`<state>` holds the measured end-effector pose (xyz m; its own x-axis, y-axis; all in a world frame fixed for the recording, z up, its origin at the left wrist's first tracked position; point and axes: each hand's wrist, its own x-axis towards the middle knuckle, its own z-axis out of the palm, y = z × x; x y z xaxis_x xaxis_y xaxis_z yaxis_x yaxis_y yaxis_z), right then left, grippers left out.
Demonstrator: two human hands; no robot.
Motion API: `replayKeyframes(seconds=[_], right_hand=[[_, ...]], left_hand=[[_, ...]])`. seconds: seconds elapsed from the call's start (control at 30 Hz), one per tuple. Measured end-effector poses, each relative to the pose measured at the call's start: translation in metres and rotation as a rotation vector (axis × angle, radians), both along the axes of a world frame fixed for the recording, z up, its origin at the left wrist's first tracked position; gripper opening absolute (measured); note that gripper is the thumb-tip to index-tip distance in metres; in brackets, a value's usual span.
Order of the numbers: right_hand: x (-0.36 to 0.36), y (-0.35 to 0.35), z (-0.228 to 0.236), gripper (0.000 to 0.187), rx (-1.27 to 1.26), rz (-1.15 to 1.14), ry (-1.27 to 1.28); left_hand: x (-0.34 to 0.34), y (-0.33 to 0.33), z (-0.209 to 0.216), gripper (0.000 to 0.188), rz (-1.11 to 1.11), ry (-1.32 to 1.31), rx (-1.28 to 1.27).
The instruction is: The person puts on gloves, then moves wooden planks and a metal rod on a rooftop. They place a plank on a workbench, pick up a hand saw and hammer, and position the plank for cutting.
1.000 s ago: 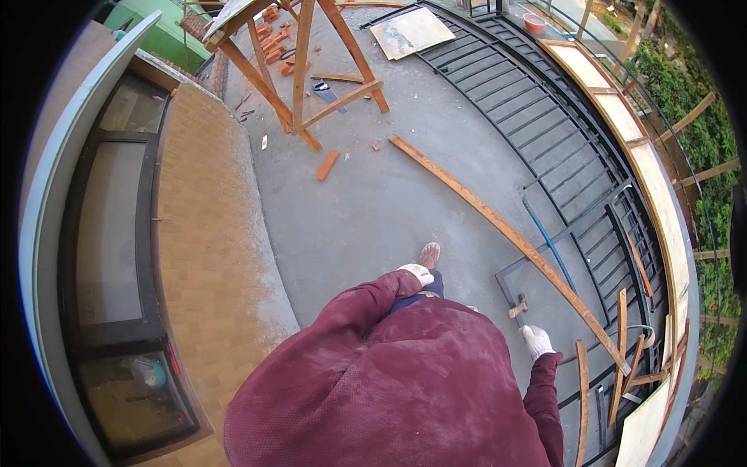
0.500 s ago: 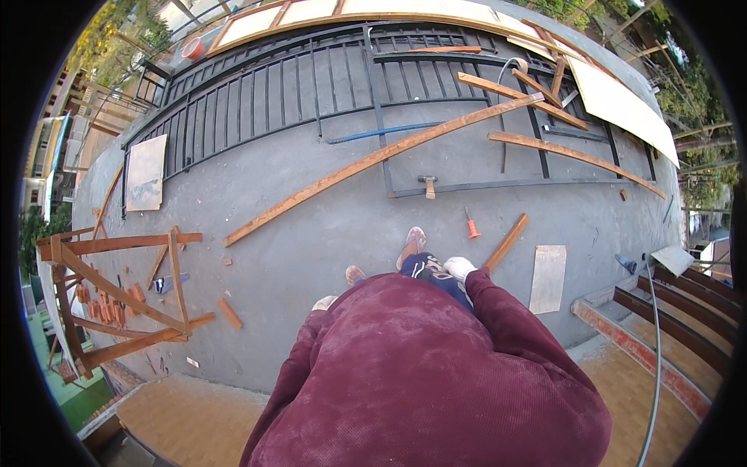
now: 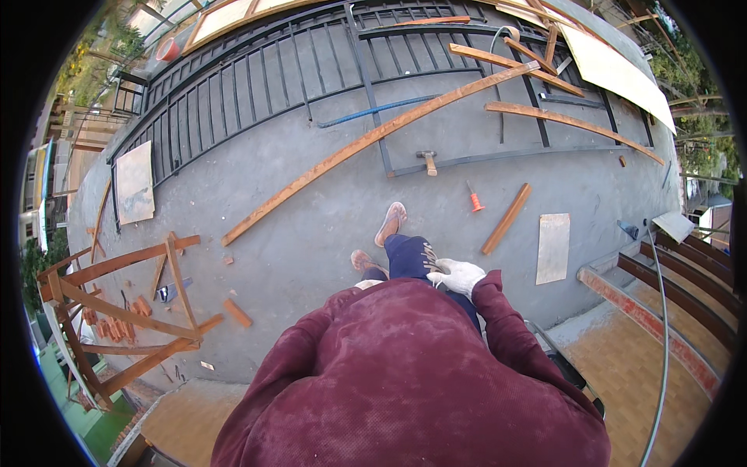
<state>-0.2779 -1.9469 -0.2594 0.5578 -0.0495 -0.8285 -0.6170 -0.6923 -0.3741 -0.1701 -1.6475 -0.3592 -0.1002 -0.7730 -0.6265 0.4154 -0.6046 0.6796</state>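
My right hand (image 3: 459, 275), in a white work glove, rests against the thigh of my dark blue trousers (image 3: 409, 255). Its fingers look stretched out over the cloth, with nothing seen in them. Of my left hand (image 3: 368, 285), only a sliver of white glove shows at the front of my maroon top (image 3: 389, 366); its fingers are hidden. On the concrete ahead of my feet lie a hammer (image 3: 427, 163) with a wooden handle and an orange-handled tool (image 3: 475, 198) with a thin shaft. A short wooden batten (image 3: 506, 219) lies to their right.
A long timber (image 3: 342, 162) crosses the floor, its far end over a black metal grille (image 3: 241, 97). More timbers (image 3: 576, 124) lie at the right. At the left stands a wooden frame (image 3: 128, 303) beside bricks. A pale board (image 3: 552, 249) and red-brown beams (image 3: 650, 331) are at right.
My right hand has moved slightly lower in view and shows more fully on the thigh. Less of my left glove shows. My feet and the view have shifted.
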Motion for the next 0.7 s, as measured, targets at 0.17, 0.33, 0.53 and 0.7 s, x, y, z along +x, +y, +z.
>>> replayKeyframes(seconds=[0.17, 0.33, 0.53, 0.7], right_hand=[[0.014, -0.007, -0.092, 0.045, 0.207, 0.347, -0.247], [0.098, -0.045, 0.01, 0.053, 0.757, 0.082, 0.314], [0.099, -0.046, -0.034, 0.043, 0.949, 0.118, 0.505], [0.119, -0.057, -0.147, 0.051, 0.976, -0.432, 0.355]], left_hand=[[-0.005, 0.012, -0.043, 0.05, -0.251, -0.612, 0.245], [0.058, 0.011, 0.063, 0.06, -0.067, -0.192, 0.405], [0.076, 0.0, 0.047, 0.033, 0.161, 0.233, 0.414], [0.145, -0.048, -0.047, 0.039, 0.252, -0.303, 0.466]])
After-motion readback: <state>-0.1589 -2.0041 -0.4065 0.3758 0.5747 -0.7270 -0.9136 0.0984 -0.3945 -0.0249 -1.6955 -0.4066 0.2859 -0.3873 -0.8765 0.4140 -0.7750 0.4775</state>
